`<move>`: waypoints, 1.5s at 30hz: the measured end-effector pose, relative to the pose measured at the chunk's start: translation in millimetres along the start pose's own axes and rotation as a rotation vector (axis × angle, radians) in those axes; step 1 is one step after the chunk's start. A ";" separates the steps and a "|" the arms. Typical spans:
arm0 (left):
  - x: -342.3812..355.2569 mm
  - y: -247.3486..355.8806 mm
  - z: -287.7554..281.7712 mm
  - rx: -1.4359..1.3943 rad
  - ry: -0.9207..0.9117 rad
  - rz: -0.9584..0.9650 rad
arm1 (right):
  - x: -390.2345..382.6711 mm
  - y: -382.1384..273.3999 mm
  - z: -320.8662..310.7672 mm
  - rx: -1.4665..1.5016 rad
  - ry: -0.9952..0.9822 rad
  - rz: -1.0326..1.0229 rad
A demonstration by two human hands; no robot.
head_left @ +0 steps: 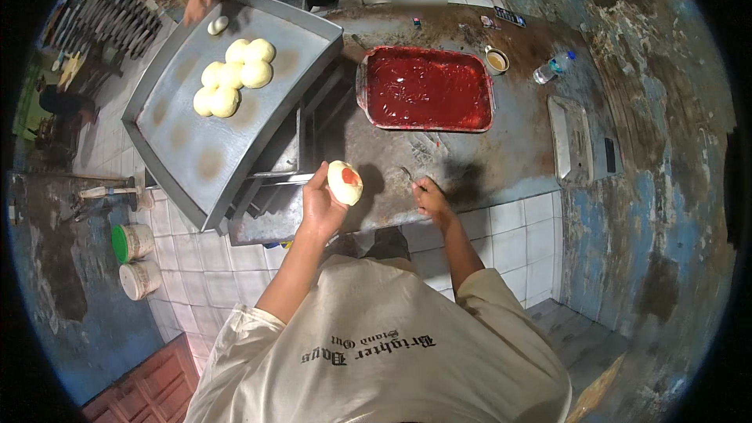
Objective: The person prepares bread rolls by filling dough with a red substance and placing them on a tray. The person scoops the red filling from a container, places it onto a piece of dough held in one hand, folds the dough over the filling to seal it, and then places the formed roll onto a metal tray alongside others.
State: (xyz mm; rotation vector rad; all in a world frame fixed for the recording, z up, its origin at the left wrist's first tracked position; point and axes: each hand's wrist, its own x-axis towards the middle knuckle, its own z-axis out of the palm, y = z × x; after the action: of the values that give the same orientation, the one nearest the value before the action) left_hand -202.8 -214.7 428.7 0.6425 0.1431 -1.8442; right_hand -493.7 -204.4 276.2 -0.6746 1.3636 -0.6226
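Before the rectangular tray (360,88) of glossy red paste (427,88), the left hand (323,205) cupped one round, red-smeared dough piece (343,194); the right hand (430,199) gripped a thin utensil (406,174). Left of the tray, seven dough balls (231,76) sat on a metal pan (176,137). A peeling wall (666,188) stood right of the tray's stained table (517,141).

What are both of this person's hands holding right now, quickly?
Left hand: closed on a round pale-yellow dough piece with a red dab on it.
Right hand: closed on a slim dark-looking utensil; exact kind unclear.
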 end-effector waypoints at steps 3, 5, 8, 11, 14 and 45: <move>-18.4 8.8 -2.3 0.040 0.056 -0.008 | 18.5 24.0 1.4 -0.124 0.032 -0.083; -21.9 10.1 -3.2 0.054 0.074 -0.037 | 45.3 61.4 -5.1 -0.486 0.273 -0.651; -17.8 7.4 -7.6 0.099 0.027 -0.135 | 64.4 86.8 -22.9 -1.012 0.538 -0.784; -35.6 16.7 -14.7 0.088 0.064 -0.083 | 10.5 9.5 34.2 -1.217 0.557 -0.359; -37.9 12.5 1.1 0.090 0.029 -0.080 | -11.2 -32.1 65.4 -1.047 0.538 -0.471; -71.6 -77.7 176.2 0.469 -0.215 0.853 | -172.2 -255.3 46.5 -0.567 -0.117 -1.320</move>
State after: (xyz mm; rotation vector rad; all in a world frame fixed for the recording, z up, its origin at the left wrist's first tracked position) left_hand -319.8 -196.0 596.5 0.6735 -0.6355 -1.0912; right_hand -469.2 -242.9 584.2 -2.0849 0.8240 -1.1850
